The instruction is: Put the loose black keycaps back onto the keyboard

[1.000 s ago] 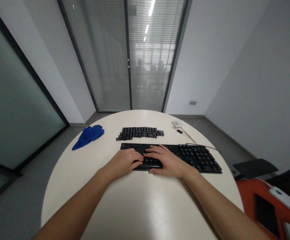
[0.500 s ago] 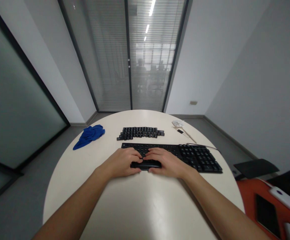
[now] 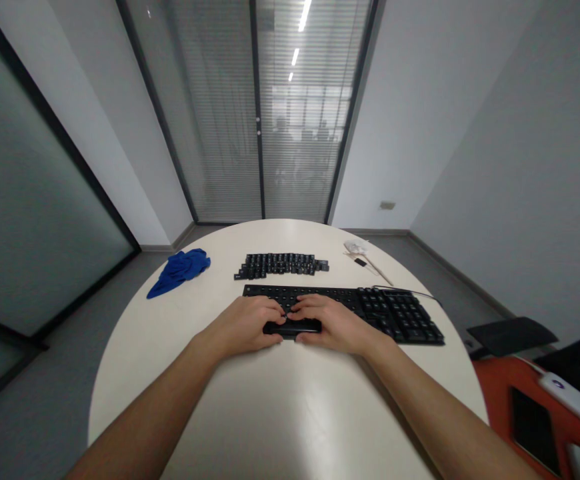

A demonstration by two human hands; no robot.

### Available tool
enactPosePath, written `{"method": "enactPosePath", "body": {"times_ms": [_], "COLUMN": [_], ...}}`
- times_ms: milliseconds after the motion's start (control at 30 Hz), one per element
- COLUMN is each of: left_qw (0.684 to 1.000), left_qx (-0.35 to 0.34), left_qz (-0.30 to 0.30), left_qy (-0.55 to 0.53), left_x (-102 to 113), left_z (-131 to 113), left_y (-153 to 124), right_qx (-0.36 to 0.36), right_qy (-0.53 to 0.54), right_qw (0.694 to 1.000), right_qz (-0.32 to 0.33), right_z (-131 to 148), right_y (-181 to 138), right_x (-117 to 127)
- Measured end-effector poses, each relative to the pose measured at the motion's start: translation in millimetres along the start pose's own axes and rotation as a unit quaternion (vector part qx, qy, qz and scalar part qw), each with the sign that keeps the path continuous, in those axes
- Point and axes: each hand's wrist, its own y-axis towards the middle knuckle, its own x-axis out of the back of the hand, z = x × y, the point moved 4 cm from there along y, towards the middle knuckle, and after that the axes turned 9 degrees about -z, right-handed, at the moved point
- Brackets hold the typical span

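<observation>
A black keyboard (image 3: 403,312) lies on the table, its main section stripped of keycaps while the right-hand block still has its keys. At its front edge is the long black space bar (image 3: 294,327). My left hand (image 3: 251,323) grips the left end of the bar, thumb at the near edge and fingers bent over the far side. The right end is held likewise by my right hand (image 3: 331,324). Both hands hide part of the keyboard. Loose keycaps (image 3: 283,263) sit in rows just behind it.
A crumpled blue cloth (image 3: 179,270) lies on the round white table (image 3: 270,407) at left. Back right are a thin stick (image 3: 379,271), a white wad (image 3: 356,247) and a small black piece (image 3: 360,263). A phone (image 3: 535,427) rests on an orange seat (image 3: 495,380).
</observation>
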Motion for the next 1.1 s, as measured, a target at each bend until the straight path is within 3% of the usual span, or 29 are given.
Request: {"method": "enactPosePath", "body": {"times_ms": [667,833,967,1100], "left_qw": [0.999,0.995,0.981,0.963], "left_qx": [0.014,0.032,0.103,0.166], "left_qz": [-0.033,-0.082,-0.163,-0.206], "left_qy": [-0.035,-0.044,-0.003,0.039], "left_x": [-3.5,-6.8,-3.8,-0.8], "left_z": [0.6,18.6,41.2,58.1], "left_y": [0.9,0.5,-2.7,-5.1], "right_qx": [0.015,0.033,0.037,0.033], "right_qy": [-0.081,-0.081,-0.078,-0.078], "right_qw": [0.997,0.996,0.996,0.996], "right_qz": [0.011,0.008,0.013,0.015], "right_z": [4.6,0.9,3.0,5.0], "right_y": [1.2,-2.3,-2.1,-0.8], "right_x": [-7.9,-8.9,-5.7,-4.4]}}
